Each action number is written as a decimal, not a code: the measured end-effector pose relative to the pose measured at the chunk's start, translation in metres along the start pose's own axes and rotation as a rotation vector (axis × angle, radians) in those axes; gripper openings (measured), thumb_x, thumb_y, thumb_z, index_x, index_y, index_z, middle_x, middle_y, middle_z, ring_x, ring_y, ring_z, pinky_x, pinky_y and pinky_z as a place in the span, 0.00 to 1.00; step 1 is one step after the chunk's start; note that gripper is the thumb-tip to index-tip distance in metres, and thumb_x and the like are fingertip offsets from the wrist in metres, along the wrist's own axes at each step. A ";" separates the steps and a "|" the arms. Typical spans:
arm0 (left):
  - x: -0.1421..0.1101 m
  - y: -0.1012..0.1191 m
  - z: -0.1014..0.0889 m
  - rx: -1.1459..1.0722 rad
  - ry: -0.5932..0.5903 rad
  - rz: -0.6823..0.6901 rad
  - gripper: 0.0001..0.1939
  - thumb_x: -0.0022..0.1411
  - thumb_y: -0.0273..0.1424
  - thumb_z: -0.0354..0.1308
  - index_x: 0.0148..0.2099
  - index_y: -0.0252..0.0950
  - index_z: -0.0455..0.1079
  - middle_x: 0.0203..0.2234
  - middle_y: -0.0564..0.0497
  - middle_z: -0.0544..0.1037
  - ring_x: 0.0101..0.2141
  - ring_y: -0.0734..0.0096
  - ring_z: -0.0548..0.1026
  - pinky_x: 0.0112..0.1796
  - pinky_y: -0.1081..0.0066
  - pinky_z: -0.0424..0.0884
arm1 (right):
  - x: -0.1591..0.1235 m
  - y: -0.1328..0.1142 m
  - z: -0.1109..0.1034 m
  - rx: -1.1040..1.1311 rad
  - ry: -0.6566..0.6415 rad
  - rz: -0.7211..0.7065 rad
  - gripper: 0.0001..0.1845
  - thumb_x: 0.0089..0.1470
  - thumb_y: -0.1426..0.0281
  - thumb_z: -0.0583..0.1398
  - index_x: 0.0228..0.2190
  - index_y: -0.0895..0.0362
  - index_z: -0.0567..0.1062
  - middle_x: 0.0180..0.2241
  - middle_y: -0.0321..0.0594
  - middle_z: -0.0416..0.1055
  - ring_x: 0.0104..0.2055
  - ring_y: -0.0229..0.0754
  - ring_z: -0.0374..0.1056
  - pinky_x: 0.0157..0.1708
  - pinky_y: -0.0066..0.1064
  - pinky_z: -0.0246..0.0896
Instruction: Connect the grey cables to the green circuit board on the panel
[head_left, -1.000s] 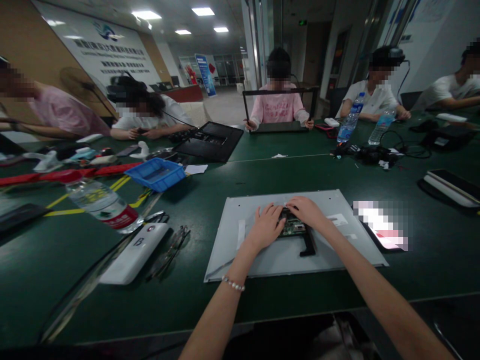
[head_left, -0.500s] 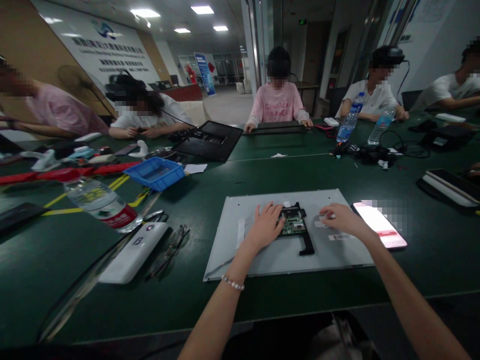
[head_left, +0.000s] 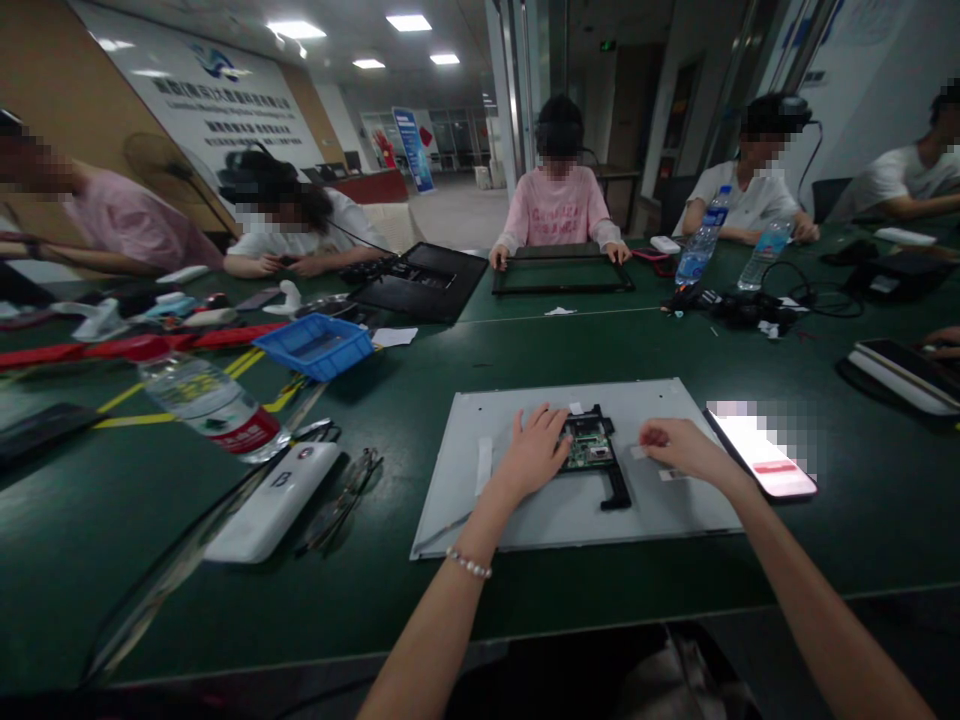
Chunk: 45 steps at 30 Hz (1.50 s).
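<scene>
My left hand (head_left: 537,455), fingers spread, is pressing the circuit board (head_left: 590,447); my right hand's (head_left: 679,447) fingers are curling, contents unclear

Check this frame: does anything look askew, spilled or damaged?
No spill or damage shows. Small scraps lie around the tangled black cables, looking untidy. The red-capped bottle seems to lean, but the wide lens may cause that. The left hand partly hides the circuit board.

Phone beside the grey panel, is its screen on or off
On: the phone's screen glows bright white with a red band, against the dark green table.
</scene>
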<state>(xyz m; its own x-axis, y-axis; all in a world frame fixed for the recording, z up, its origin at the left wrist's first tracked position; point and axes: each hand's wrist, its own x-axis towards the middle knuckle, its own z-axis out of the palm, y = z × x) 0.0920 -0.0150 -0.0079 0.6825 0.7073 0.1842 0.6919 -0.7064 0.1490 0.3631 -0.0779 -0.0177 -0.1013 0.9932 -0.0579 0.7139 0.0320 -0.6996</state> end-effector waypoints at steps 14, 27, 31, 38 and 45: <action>0.001 0.002 -0.002 0.010 0.040 0.006 0.21 0.69 0.35 0.36 0.62 0.40 0.52 0.57 0.47 0.63 0.61 0.61 0.52 0.58 0.47 0.44 | 0.017 -0.003 0.008 0.290 -0.060 -0.052 0.12 0.50 0.65 0.58 0.35 0.56 0.78 0.36 0.40 0.76 0.39 0.43 0.70 0.41 0.36 0.62; 0.001 0.039 -0.019 -0.052 0.024 0.294 0.17 0.68 0.31 0.41 0.57 0.41 0.59 0.53 0.49 0.66 0.59 0.65 0.55 0.59 0.54 0.46 | 0.014 -0.005 0.021 0.314 -0.021 -0.094 0.12 0.49 0.65 0.59 0.33 0.56 0.78 0.33 0.40 0.77 0.36 0.42 0.71 0.39 0.33 0.64; 0.000 0.046 -0.016 -0.017 0.011 0.342 0.16 0.67 0.31 0.44 0.56 0.41 0.60 0.52 0.48 0.66 0.58 0.63 0.56 0.59 0.53 0.45 | 0.014 -0.006 0.024 0.270 0.011 -0.099 0.11 0.48 0.65 0.58 0.32 0.56 0.78 0.32 0.40 0.77 0.35 0.42 0.71 0.38 0.33 0.65; 0.001 0.047 -0.013 0.019 0.001 0.368 0.13 0.66 0.31 0.46 0.51 0.40 0.64 0.51 0.47 0.66 0.58 0.61 0.56 0.59 0.52 0.46 | 0.013 -0.008 0.027 0.249 0.050 -0.095 0.09 0.48 0.67 0.58 0.32 0.55 0.78 0.32 0.38 0.77 0.35 0.42 0.72 0.39 0.33 0.65; 0.000 0.047 -0.013 -0.003 -0.009 0.351 0.17 0.65 0.31 0.47 0.56 0.40 0.60 0.51 0.47 0.66 0.58 0.61 0.56 0.59 0.54 0.46 | 0.011 -0.009 0.027 0.270 0.080 -0.073 0.10 0.48 0.66 0.58 0.32 0.55 0.78 0.32 0.39 0.77 0.36 0.42 0.72 0.39 0.33 0.66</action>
<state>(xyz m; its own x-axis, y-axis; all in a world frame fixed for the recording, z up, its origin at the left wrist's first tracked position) 0.1215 -0.0488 0.0114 0.8808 0.4213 0.2160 0.4139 -0.9067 0.0809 0.3371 -0.0703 -0.0313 -0.0827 0.9954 0.0481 0.4953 0.0829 -0.8647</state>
